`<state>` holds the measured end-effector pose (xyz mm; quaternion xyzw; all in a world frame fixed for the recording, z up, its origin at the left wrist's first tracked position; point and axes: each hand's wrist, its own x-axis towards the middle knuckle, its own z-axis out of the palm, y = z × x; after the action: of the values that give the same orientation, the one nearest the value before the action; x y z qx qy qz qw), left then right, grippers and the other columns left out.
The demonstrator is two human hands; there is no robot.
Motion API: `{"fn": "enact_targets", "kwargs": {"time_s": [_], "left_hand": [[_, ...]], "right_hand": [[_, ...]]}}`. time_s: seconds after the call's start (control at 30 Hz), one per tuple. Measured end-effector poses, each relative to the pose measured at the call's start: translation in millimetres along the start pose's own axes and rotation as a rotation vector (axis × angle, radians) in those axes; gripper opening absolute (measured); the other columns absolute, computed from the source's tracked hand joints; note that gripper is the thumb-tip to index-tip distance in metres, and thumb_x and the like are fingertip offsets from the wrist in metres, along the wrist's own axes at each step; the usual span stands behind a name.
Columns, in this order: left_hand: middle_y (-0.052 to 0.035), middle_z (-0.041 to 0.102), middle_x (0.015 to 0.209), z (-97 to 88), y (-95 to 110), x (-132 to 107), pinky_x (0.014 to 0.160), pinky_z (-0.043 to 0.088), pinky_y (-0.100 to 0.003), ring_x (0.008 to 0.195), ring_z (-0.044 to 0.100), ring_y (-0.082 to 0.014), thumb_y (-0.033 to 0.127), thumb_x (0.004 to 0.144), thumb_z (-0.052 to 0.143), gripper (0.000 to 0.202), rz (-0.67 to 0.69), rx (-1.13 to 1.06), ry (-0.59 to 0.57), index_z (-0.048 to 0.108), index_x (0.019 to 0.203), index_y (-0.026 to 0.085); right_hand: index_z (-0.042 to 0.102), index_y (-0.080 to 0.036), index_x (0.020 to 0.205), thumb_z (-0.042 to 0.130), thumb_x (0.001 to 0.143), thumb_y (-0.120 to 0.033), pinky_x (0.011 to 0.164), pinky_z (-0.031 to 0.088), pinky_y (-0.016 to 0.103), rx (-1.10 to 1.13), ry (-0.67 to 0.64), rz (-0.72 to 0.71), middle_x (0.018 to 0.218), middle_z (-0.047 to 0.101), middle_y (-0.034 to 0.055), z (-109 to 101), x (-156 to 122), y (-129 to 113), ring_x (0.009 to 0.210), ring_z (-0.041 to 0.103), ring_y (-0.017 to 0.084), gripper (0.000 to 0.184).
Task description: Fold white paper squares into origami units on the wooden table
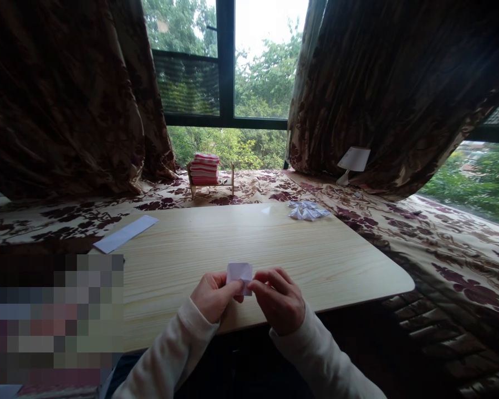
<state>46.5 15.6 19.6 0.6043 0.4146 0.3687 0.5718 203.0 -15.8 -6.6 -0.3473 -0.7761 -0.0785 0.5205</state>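
Both my hands hold a small folded piece of white paper (240, 274) just above the near edge of a light wooden table (249, 249). My left hand (213, 295) pinches its left side with fingers curled. The fingers of my right hand (279, 299) pinch its right lower corner. Cream sleeves cover both my forearms.
A long white paper strip (125, 233) lies at the table's far left corner. A pile of folded white paper pieces (308, 210) sits at the far right edge. A small wooden rack with red-and-white striped cloth (205, 169) stands on the floral window ledge. Dark floral curtains hang at both sides.
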Motion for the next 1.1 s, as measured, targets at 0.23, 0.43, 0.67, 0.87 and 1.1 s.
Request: {"fn": "enact_targets", "kwargs": {"time_s": [0.23,0.43,0.67,0.87,1.1], "left_hand": [[-0.0021,0.059,0.049,-0.4,0,1,0.055,0.039,-0.022,0.051,0.051,-0.011,0.034,0.068,0.057,0.029,-0.029,-0.085,-0.021,0.06,0.048,0.012],[-0.0016,0.057,0.049,0.3,-4,3,0.051,0.037,-0.022,0.05,0.05,-0.0112,0.033,0.067,0.06,0.025,0.014,-0.001,0.035,0.062,0.053,0.011],[-0.0008,0.055,0.047,9.8,-2,-6,0.051,0.035,-0.022,0.049,0.047,-0.0111,0.034,0.068,0.056,0.029,0.062,0.163,0.225,0.06,0.05,0.012],[-0.002,0.059,0.05,15.3,-13,-6,0.053,0.038,-0.023,0.052,0.052,-0.0137,0.036,0.068,0.056,0.028,0.127,0.177,0.293,0.066,0.059,0.011],[-0.0044,0.064,0.061,17.8,-10,-9,0.061,0.042,-0.024,0.063,0.056,-0.0165,0.034,0.069,0.056,0.026,0.186,0.167,0.228,0.069,0.066,0.012]], "right_hand": [[0.062,-0.019,0.091,0.05,0.074,0.0,0.06,0.044,0.029,0.017,0.01,-0.015,0.083,0.059,0.0081,1,-1,-1,0.071,0.047,0.016,0.027],[0.062,-0.02,0.093,0.049,0.074,-0.002,0.06,0.044,0.029,0.029,-0.023,0.02,0.083,0.057,0.0075,1,-3,1,0.071,0.047,0.016,0.029],[0.063,-0.018,0.082,0.05,0.076,-0.014,0.068,0.045,0.031,0.218,-0.059,0.295,0.082,0.056,0.0066,-1,4,2,0.078,0.053,0.018,0.015],[0.058,-0.016,0.08,0.053,0.072,-0.017,0.054,0.042,0.026,0.215,-0.09,0.419,0.069,0.054,0.0023,5,4,4,0.062,0.051,0.014,0.01],[0.051,-0.018,0.063,0.05,0.076,-0.022,0.051,0.036,0.024,0.235,-0.186,0.479,0.057,0.046,-0.0017,8,3,9,0.054,0.043,0.011,0.014]]}}
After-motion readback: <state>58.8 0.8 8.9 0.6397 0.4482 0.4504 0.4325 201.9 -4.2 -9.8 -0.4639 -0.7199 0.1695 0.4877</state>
